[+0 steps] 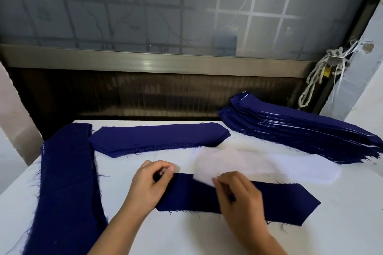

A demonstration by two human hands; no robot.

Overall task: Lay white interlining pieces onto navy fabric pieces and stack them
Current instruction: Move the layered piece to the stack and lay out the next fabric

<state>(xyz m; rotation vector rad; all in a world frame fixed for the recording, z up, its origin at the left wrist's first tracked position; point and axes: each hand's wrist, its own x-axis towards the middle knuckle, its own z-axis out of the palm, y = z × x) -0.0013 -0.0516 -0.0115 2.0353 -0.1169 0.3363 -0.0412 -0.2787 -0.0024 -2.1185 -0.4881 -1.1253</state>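
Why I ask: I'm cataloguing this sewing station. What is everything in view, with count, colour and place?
front navy piece: one, navy, near centre of the table
white interlining: pile, count unclear, white, just behind the front navy piece, its left corner overlapping it
navy stack: one stack, navy, far centre
layered stack: one tall stack, navy with white edges showing, far right
navy strip pile: one long pile, navy, left side
table: one, white
rope: one bundle, off-white, right corner by the window
window: one, frosted, behind the table
left hand: pinches the front navy piece's left end
right hand: pinches the interlining corner
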